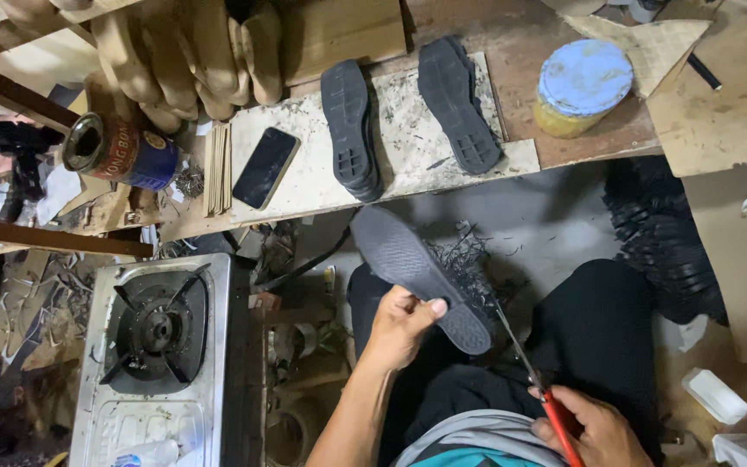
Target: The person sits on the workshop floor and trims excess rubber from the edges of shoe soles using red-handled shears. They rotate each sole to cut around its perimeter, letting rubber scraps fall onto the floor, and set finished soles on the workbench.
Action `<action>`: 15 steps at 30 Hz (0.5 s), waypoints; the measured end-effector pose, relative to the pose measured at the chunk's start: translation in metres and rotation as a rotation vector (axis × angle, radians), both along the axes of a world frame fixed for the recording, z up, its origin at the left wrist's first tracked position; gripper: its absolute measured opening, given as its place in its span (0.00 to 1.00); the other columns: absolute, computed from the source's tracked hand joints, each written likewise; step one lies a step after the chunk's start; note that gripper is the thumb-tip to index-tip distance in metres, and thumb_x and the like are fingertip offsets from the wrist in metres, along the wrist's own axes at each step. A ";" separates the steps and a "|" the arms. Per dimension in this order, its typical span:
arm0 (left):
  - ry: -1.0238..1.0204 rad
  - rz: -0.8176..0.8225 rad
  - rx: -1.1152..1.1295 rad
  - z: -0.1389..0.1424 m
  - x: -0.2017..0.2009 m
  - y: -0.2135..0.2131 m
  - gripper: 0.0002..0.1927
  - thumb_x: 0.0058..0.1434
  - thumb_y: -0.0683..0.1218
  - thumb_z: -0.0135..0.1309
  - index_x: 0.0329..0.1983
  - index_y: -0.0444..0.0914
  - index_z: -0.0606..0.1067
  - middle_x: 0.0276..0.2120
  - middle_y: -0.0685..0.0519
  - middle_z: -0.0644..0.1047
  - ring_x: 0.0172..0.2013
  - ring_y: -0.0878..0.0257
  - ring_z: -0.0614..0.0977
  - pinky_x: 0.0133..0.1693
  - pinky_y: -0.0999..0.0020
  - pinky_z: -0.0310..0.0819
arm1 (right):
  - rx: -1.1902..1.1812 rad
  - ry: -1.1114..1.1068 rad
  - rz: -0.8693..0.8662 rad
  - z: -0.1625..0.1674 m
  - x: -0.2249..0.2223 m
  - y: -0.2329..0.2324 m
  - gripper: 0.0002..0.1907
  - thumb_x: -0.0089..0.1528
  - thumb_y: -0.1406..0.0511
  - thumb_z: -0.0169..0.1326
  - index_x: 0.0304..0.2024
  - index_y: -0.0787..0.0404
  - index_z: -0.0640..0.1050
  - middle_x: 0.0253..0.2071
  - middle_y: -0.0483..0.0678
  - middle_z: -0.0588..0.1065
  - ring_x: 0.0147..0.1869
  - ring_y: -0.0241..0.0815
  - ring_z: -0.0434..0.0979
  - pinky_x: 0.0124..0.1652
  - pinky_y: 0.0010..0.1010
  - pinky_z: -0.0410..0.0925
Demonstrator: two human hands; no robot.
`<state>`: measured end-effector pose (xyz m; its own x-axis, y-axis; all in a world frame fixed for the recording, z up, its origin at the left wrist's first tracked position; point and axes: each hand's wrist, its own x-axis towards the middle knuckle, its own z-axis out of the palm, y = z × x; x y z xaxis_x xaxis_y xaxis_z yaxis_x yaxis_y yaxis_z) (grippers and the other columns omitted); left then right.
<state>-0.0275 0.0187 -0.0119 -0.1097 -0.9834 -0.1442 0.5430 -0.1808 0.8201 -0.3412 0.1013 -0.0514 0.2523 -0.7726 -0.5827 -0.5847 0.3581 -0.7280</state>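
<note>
The left hand closes around a black shoe sole above the lap, below the worktop. The right hand grips red-handled scissors, tip at the sole's edge. Trimming seems underway; the blades must follow the rim carefully.

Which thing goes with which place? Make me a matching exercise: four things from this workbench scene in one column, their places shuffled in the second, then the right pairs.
Things:
1. shoe sole
2. scissors
3. phone
4. gas stove

Places:
A. lying on the pale board, left of two other soles
B. on the floor at the lower left
C. held in the left hand
D. held in the right hand

Pairs: 1-C, 2-D, 3-A, 4-B
</note>
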 end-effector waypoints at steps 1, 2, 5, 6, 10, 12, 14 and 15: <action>0.009 0.031 -0.001 0.000 -0.001 0.002 0.14 0.64 0.36 0.59 0.53 0.32 0.75 0.49 0.51 0.80 0.50 0.62 0.80 0.56 0.63 0.72 | 0.018 0.020 -0.022 0.010 0.003 0.000 0.31 0.51 0.58 0.74 0.57 0.51 0.80 0.34 0.48 0.81 0.34 0.37 0.84 0.40 0.30 0.75; 0.017 0.062 -0.002 0.000 -0.002 0.004 0.14 0.64 0.36 0.59 0.53 0.33 0.75 0.48 0.51 0.80 0.49 0.62 0.79 0.55 0.63 0.72 | 0.037 0.039 -0.044 0.020 0.008 0.001 0.31 0.50 0.58 0.74 0.56 0.51 0.80 0.33 0.49 0.81 0.32 0.39 0.83 0.38 0.31 0.76; 0.038 0.121 0.024 0.005 -0.008 0.010 0.16 0.60 0.36 0.59 0.52 0.35 0.75 0.48 0.52 0.80 0.48 0.63 0.80 0.54 0.64 0.72 | -0.025 0.097 -0.050 0.052 0.019 -0.003 0.34 0.47 0.58 0.75 0.55 0.50 0.80 0.30 0.48 0.81 0.32 0.39 0.81 0.35 0.32 0.76; 0.046 0.133 0.037 0.006 -0.011 0.011 0.17 0.59 0.36 0.58 0.52 0.35 0.75 0.47 0.53 0.80 0.48 0.63 0.80 0.53 0.64 0.73 | -0.066 0.118 -0.043 0.061 0.022 -0.005 0.35 0.46 0.58 0.75 0.56 0.49 0.79 0.29 0.47 0.81 0.32 0.39 0.81 0.35 0.32 0.76; 0.120 0.115 -0.015 0.005 -0.028 0.023 0.14 0.63 0.36 0.59 0.52 0.33 0.74 0.46 0.51 0.80 0.48 0.61 0.80 0.54 0.61 0.73 | -0.031 0.208 -0.054 0.079 0.027 -0.010 0.36 0.46 0.57 0.76 0.55 0.49 0.79 0.27 0.50 0.79 0.32 0.42 0.80 0.36 0.33 0.75; 0.155 0.115 0.011 0.001 -0.034 0.027 0.15 0.63 0.35 0.59 0.52 0.33 0.74 0.45 0.51 0.80 0.47 0.61 0.80 0.53 0.61 0.73 | -0.044 0.174 -0.058 0.076 0.024 -0.011 0.33 0.46 0.56 0.76 0.52 0.51 0.80 0.25 0.49 0.79 0.31 0.43 0.80 0.34 0.34 0.75; 0.129 0.115 0.004 -0.003 -0.033 0.028 0.15 0.63 0.35 0.60 0.52 0.33 0.74 0.45 0.51 0.79 0.47 0.61 0.80 0.53 0.62 0.73 | -0.107 0.161 0.038 0.068 0.017 -0.007 0.28 0.48 0.54 0.76 0.47 0.53 0.82 0.26 0.46 0.81 0.32 0.39 0.82 0.34 0.31 0.76; 0.117 0.116 0.000 -0.005 -0.031 0.028 0.15 0.63 0.34 0.60 0.52 0.33 0.74 0.45 0.51 0.79 0.47 0.62 0.80 0.53 0.62 0.73 | -0.141 0.157 0.087 0.062 0.013 -0.004 0.26 0.49 0.54 0.76 0.45 0.54 0.83 0.26 0.45 0.82 0.32 0.37 0.83 0.34 0.29 0.76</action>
